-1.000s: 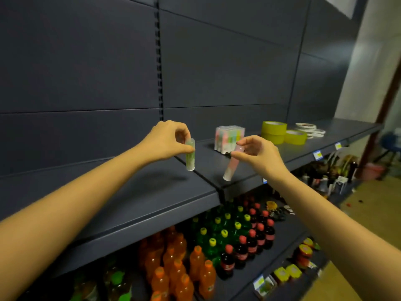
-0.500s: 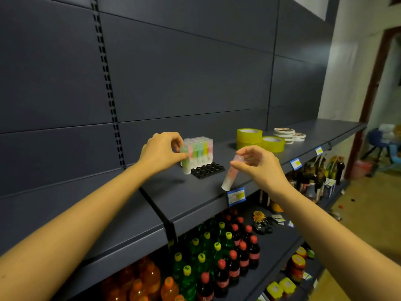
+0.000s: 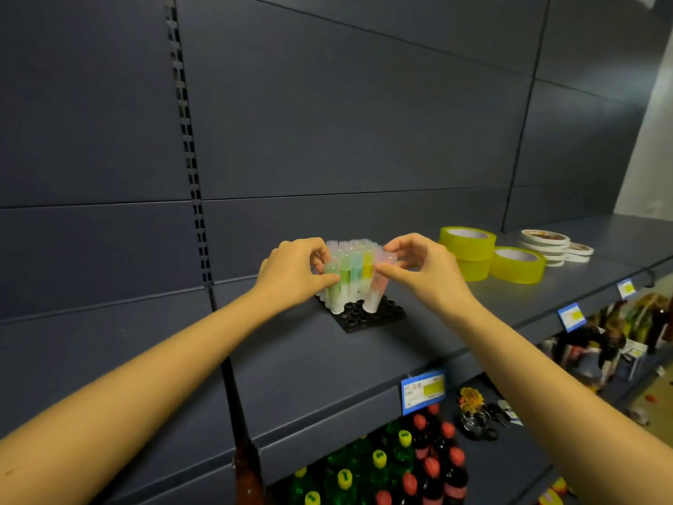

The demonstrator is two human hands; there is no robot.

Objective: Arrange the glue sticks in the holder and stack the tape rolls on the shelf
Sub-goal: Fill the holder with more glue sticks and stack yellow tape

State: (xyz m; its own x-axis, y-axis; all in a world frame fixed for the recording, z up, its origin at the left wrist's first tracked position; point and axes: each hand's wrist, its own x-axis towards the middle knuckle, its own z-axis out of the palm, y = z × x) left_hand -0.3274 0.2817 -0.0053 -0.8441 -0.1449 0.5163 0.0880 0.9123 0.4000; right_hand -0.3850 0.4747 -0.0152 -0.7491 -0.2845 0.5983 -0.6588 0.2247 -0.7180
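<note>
A black holder (image 3: 386, 317) with round sockets lies on the dark shelf (image 3: 364, 355). Several pastel glue sticks (image 3: 355, 273) stand in its rear rows. My left hand (image 3: 291, 275) pinches a green glue stick (image 3: 333, 289) upright at the left end of the front filled row. My right hand (image 3: 422, 267) pinches a pink glue stick (image 3: 377, 291), tilted, its base at the holder's sockets. Two yellow tape rolls (image 3: 468, 249) are stacked to the right, a third yellow roll (image 3: 519, 264) beside them, and flat white tape rolls (image 3: 546, 242) are piled further right.
The shelf's back panel rises close behind the holder. The holder's front sockets stand empty. Blue price tags (image 3: 422, 390) hang on the shelf's front edge. Soda bottles (image 3: 408, 464) fill the shelf below. A brown bottle (image 3: 247, 472) stands at the lower left.
The view has moved closer and to the right. Both hands travelled to the holder with their glue sticks, the green one now upright at the row, the pink one lowered to the sockets.
</note>
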